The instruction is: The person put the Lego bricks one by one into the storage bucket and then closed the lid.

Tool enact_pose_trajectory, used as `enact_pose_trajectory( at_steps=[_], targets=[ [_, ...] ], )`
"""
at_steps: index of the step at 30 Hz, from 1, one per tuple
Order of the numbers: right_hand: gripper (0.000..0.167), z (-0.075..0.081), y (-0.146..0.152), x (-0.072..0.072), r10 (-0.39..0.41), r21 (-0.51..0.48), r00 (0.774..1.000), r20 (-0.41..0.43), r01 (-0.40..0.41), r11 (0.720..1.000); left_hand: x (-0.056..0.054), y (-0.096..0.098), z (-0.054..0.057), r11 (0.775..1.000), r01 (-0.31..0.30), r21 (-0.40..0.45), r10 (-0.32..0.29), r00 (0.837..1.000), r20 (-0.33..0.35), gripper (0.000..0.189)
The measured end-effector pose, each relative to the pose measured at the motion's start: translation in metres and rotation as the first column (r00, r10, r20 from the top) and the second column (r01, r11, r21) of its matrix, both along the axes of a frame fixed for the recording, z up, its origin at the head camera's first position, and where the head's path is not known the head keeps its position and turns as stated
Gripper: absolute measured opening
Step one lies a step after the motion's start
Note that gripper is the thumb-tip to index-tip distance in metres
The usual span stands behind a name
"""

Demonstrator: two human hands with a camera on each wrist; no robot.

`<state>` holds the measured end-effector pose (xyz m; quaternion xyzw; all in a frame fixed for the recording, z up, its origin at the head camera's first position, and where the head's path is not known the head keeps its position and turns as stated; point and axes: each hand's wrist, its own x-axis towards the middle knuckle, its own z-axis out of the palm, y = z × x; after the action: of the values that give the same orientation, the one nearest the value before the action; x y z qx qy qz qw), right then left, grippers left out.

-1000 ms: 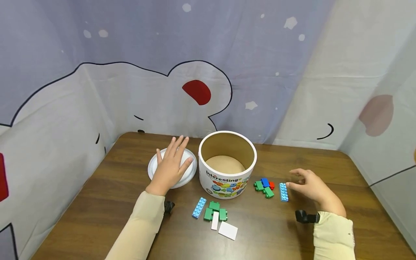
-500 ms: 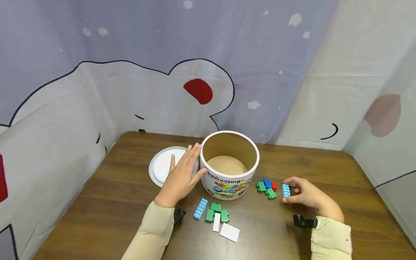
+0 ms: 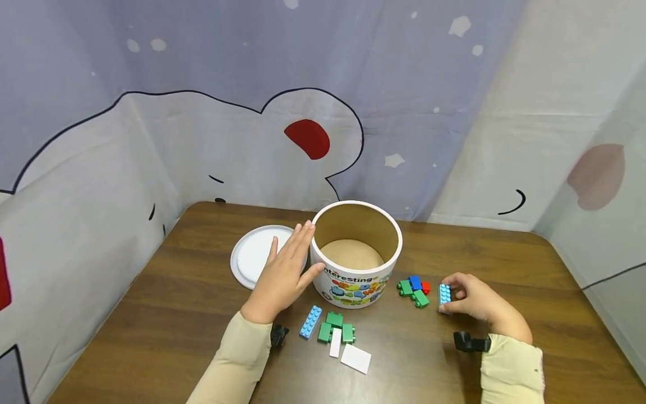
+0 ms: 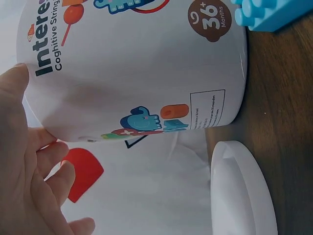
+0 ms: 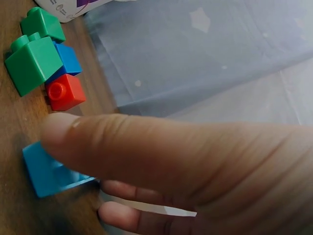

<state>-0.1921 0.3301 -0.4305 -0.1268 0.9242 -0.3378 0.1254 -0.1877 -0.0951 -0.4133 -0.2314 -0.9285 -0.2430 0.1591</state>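
Note:
My left hand (image 3: pixel 282 275) touches the left side of a white printed bucket (image 3: pixel 353 289), its fingers fairly straight near the rim. The left wrist view shows the thumb and fingertips against the bucket wall (image 4: pixel 146 68). On the right, my right hand (image 3: pixel 481 303) pinches a light blue studded building brick (image 3: pixel 444 294) by its ends, between thumb and fingers. In the right wrist view the thumb hides part of that brick (image 5: pixel 41 174).
A white lid (image 3: pixel 247 261) lies left of the bucket. Before it are another light blue brick (image 3: pixel 310 321), green bricks (image 3: pixel 335 319), a narrow white piece (image 3: pixel 335 342) and a white rectangle (image 3: pixel 356 358). Right of the bucket, green, blue and red bricks (image 3: pixel 415 283) cluster. Patterned cloth (image 3: pixel 227 134) hangs behind.
My left hand has moved right from over the lid to the bucket's side. My right hand has closed its fingers on the light blue brick, which stays about where it was.

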Motion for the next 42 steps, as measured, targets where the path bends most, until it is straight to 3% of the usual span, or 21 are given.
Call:
enact_pose_trajectory(
  at_steps=[9,15,28,34,42],
  targets=[
    [0.05,0.0,-0.002,0.0,-0.013,0.063,0.996,-0.092,0.019,0.998,-0.001,0.0,-0.001,1.0,-0.004,-0.021,0.004,1.0,-0.003,0.076],
    [0.055,0.007,-0.007,0.004,-0.085,0.073,0.983,-0.163,0.098,0.993,0.0,0.0,-0.001,1.0,0.002,-0.018,-0.002,1.0,-0.004,0.078],
    [0.053,0.029,-0.032,0.008,-0.168,0.024,0.911,-0.377,0.191,0.981,-0.002,0.001,-0.002,1.0,0.007,-0.017,-0.007,1.0,-0.005,0.08],
    [0.052,0.032,-0.051,0.01,-0.216,-0.062,0.84,-0.497,0.214,0.975,-0.002,0.001,-0.003,1.0,0.008,-0.014,-0.008,1.0,-0.002,0.08],
    [0.05,0.035,-0.073,0.011,-0.318,-0.2,0.683,-0.657,0.249,0.948,-0.001,0.0,-0.003,1.0,0.009,-0.004,-0.009,1.0,-0.001,0.079]
  ],
)
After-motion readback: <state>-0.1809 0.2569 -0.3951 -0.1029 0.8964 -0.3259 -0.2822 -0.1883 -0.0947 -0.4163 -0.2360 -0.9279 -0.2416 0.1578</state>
